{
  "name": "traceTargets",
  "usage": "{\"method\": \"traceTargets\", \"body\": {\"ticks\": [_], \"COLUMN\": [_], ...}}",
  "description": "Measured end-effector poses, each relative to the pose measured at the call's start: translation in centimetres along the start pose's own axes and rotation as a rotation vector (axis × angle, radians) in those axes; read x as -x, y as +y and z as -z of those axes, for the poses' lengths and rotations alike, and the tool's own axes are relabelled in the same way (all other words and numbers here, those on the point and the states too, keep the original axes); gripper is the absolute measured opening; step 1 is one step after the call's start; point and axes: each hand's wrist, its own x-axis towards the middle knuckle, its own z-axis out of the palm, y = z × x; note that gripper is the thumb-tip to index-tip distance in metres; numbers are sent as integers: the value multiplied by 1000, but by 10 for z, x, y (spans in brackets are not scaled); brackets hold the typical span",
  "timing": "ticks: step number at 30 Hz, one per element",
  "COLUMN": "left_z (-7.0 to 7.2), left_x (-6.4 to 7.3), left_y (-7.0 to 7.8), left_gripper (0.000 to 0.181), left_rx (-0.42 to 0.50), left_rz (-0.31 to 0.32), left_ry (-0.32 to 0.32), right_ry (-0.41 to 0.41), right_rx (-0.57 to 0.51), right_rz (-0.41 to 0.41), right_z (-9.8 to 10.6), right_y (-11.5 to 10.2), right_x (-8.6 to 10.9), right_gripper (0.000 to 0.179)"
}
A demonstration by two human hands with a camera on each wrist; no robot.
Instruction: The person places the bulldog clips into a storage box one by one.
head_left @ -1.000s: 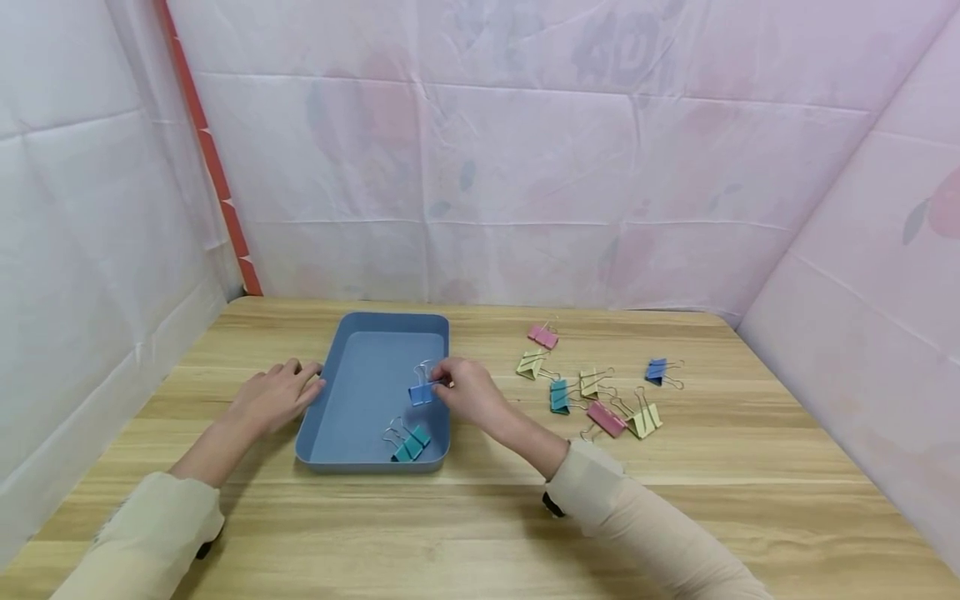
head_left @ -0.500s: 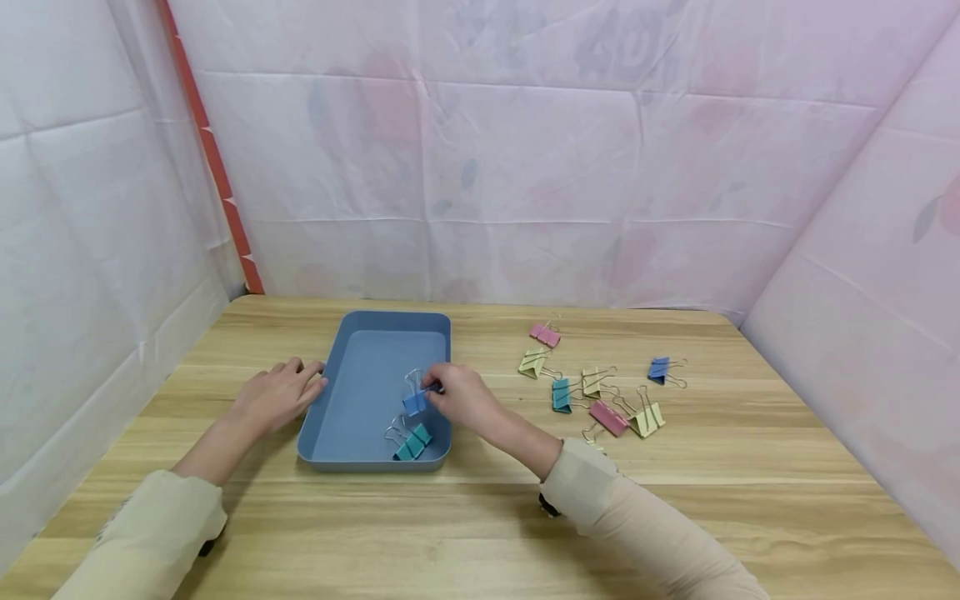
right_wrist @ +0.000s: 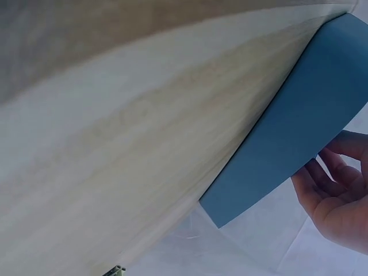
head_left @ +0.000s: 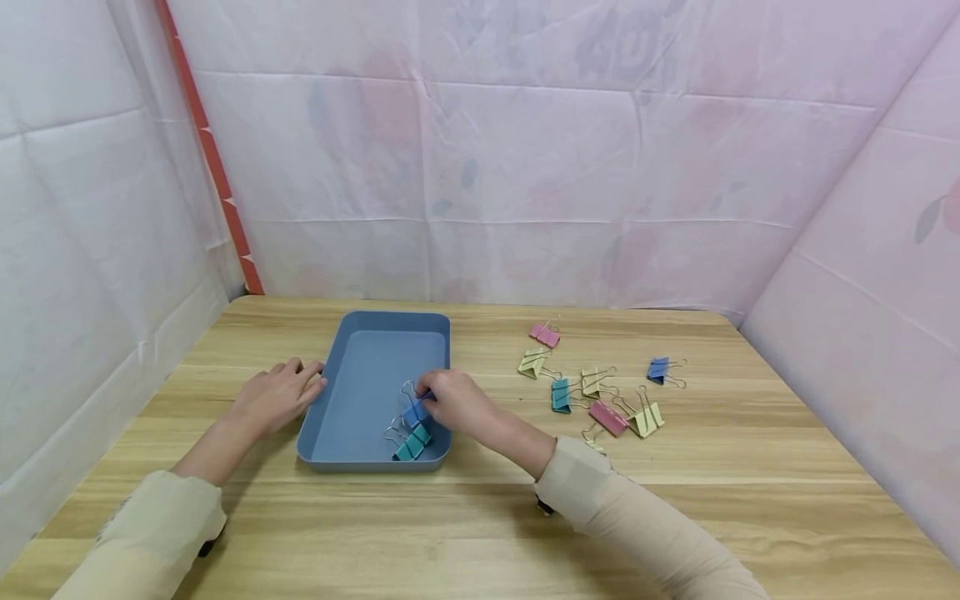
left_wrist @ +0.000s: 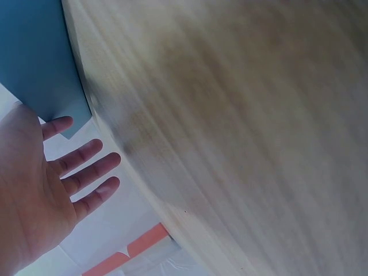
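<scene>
My right hand (head_left: 461,403) reaches over the right wall of a blue-grey tray (head_left: 360,392) and pinches a blue binder clip (head_left: 414,413) low inside it. Just in front of that clip, in the tray's near right corner, lies a teal binder clip (head_left: 413,443); the two look close together, and whether they touch I cannot tell. My left hand (head_left: 277,396) rests with its fingertips at the tray's left wall. In the left wrist view, the fingers of the left hand (left_wrist: 52,178) are spread and relaxed. The tray wall (right_wrist: 293,126) hides the blue clip in the right wrist view.
Several binder clips lie on the wooden table (head_left: 480,525) right of the tray: pink (head_left: 544,335), yellow (head_left: 534,363), teal (head_left: 561,395), another pink (head_left: 608,417), and a blue one (head_left: 660,370) farther right. Cloth walls (head_left: 525,167) stand behind and at both sides.
My right hand has lowered the blue binder clip and brought it nearer the teal one in the tray. The left hand stays at the tray's left wall.
</scene>
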Motion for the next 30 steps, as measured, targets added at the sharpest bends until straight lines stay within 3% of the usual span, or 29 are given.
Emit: {"method": "traceTargets", "body": {"ticks": [10, 17, 25, 30], "left_z": [0, 2, 1, 1], "left_x": [1, 0, 0, -1], "left_y": [1, 1, 1, 1], "left_gripper": [43, 44, 45, 46], "left_rx": [6, -1, -7, -12], "left_rz": [3, 2, 7, 11], "left_ry": [-3, -6, -7, -14], "right_ry": [10, 8, 17, 60], "right_rx": [126, 155, 68, 8], "right_rz": [59, 45, -22, -21], "right_z": [-4, -6, 1, 10], "right_y": [0, 1, 0, 3], "right_x": [0, -1, 0, 3], "right_gripper": [9, 9, 11, 10]}}
